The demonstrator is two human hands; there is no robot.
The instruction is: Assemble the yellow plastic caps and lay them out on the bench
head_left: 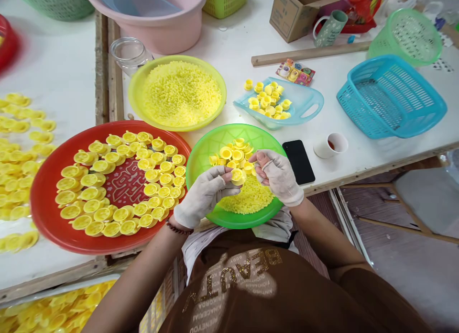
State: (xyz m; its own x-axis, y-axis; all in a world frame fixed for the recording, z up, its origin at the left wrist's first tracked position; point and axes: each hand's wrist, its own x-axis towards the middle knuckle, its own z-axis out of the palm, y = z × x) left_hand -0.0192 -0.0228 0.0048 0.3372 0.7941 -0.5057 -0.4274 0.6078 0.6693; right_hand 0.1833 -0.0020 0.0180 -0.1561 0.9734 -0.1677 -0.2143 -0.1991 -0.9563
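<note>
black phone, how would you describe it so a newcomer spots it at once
Find the bright green basin at the front edge of the table. Between it and the white cup lies the phone: a flat black rectangle, unlike its round, open neighbours.

A black phone (pixel 299 161) is set down near a white cup (pixel 324 147), in which dark liquid is held. Beyond them are placed a blue basket (pixel 392 97) and a green basket (pixel 405 36). A wooden bar (pixel 308 54) is laid near a mug (pixel 330 29). A glass jar (pixel 129 54) is kept beside a pink tub (pixel 161 29).
</note>
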